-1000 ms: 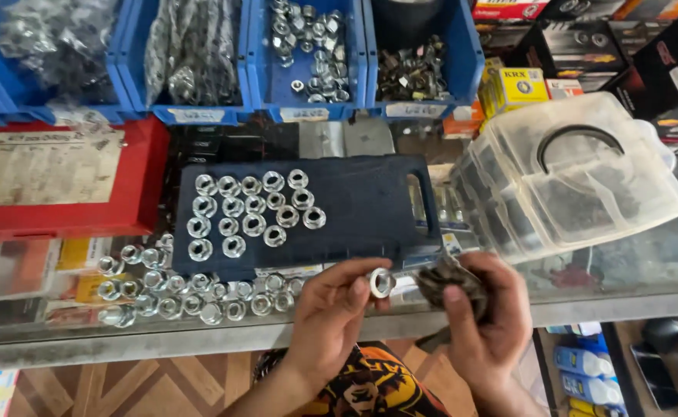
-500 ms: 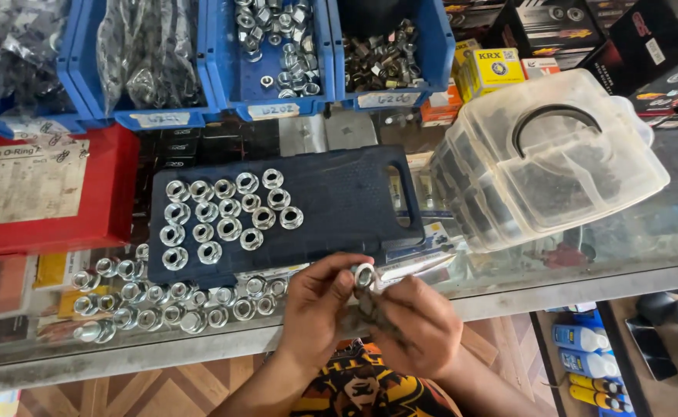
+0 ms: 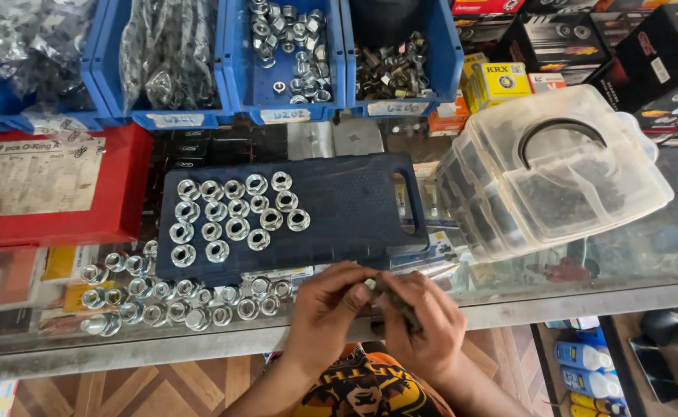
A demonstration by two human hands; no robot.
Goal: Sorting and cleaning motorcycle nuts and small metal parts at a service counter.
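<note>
My left hand (image 3: pixel 325 313) and my right hand (image 3: pixel 425 328) meet at the front edge of the glass counter (image 3: pixel 508 297). The left fingers pinch a silver flanged nut (image 3: pixel 370 285), mostly hidden between the hands. The right hand grips a dark metal part (image 3: pixel 397 303) pressed against that nut. Just beyond the hands lies a dark blue plastic case (image 3: pixel 354 205) with several silver flanged nuts (image 3: pixel 235 218) set in rows on it. Several more nuts (image 3: pixel 184 297) stand in rows on the glass to the left.
A clear plastic organiser box (image 3: pixel 559 170) sits at the right. A red box (image 3: pixel 119 185) lies at the left. Blue bins (image 3: pixel 285 77) of nuts and hardware line the back, with cartons (image 3: pixel 501 81) at the back right. Blue bottles (image 3: pixel 582 367) stand below the counter.
The hands have come together and dropped toward the counter edge. The nut that was held up in plain view is now mostly covered between them. The camera tilted slightly.
</note>
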